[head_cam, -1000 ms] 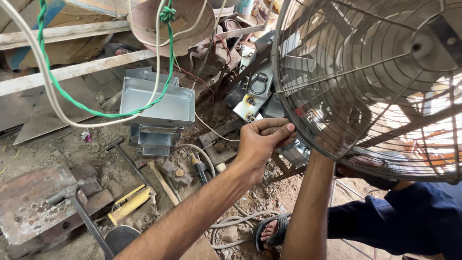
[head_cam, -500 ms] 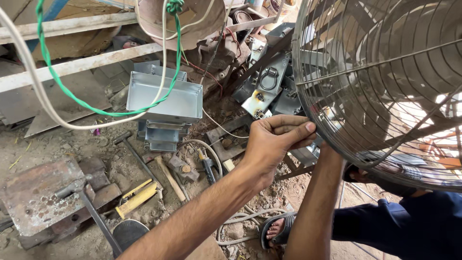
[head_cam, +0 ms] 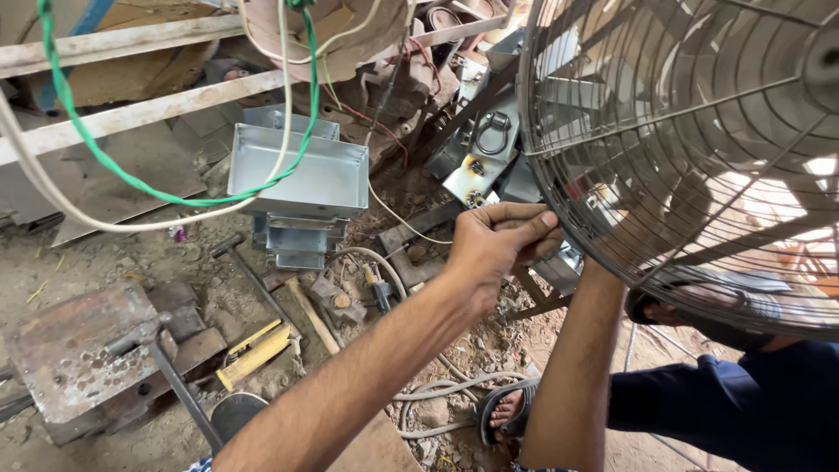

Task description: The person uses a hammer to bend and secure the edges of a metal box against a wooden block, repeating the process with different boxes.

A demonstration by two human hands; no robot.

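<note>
At the centre of the frame the left hand (head_cam: 498,245) curls its fingers around the lower rim of the wire fan guard (head_cam: 690,157), which fills the upper right. The right forearm (head_cam: 572,367) rises behind the guard; its hand is hidden, so its grip cannot be told. A metal tray (head_cam: 301,170) sits upper left of centre.

Silver wire fan guard (head_cam: 699,175), green cord (head_cam: 131,179), yellow-handled tool (head_cam: 253,354), grey metal tray (head_cam: 301,175)

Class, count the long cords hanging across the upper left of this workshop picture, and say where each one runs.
2. A green cord loops down in front of the metal tray; a white cord sags just under it. Others may be hidden among the scrap.
</note>
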